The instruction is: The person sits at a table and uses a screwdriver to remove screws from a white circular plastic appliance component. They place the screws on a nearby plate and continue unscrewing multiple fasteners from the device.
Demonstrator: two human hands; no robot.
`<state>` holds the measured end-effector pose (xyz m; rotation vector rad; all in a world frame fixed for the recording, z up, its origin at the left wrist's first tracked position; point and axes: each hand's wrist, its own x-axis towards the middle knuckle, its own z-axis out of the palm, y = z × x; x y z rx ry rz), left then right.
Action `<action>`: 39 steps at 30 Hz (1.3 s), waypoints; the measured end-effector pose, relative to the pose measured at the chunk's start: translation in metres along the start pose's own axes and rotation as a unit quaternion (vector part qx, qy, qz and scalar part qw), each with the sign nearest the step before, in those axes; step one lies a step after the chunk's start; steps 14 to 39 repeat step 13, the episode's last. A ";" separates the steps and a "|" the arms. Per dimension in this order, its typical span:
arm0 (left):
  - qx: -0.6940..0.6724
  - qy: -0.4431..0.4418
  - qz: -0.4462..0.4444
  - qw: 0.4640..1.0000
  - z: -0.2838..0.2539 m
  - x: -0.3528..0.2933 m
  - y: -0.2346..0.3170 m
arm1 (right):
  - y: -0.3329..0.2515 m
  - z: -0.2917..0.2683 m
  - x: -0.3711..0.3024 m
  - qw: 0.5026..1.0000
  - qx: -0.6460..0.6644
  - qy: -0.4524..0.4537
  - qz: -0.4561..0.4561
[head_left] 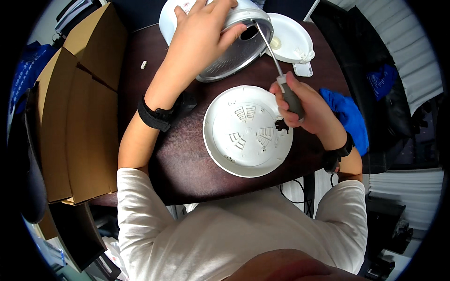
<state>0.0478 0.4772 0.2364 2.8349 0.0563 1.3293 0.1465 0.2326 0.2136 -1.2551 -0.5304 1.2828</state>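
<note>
A white appliance body with a silvery metal inner side, which looks like a rice cooker's (pixel 229 61), lies tipped at the back of the table. My left hand (pixel 201 37) holds it from above, fingers spread over the white shell and thumb by the rim. In my right hand (pixel 307 100) is a screwdriver (pixel 271 52) with a grey handle. Its shaft points up and away, and the tip meets the body's rim; what it touches there is too small to make out. Below sits a round white base cover (pixel 225 136) with vent slots, a small black part (pixel 281 125) at its right side.
A white round lid (pixel 295 37) lies at the back right. Blue cloth (pixel 349 117) is at the right table edge. A small white piece (pixel 144 64) rests at the left, near a tall cardboard box (pixel 89 122). A black couch (pixel 370 51) stands beyond the right edge.
</note>
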 end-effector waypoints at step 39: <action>-0.082 0.004 -0.090 0.993 -0.008 0.006 -0.012 | 0.007 -0.069 0.035 0.973 -0.081 0.144 -0.164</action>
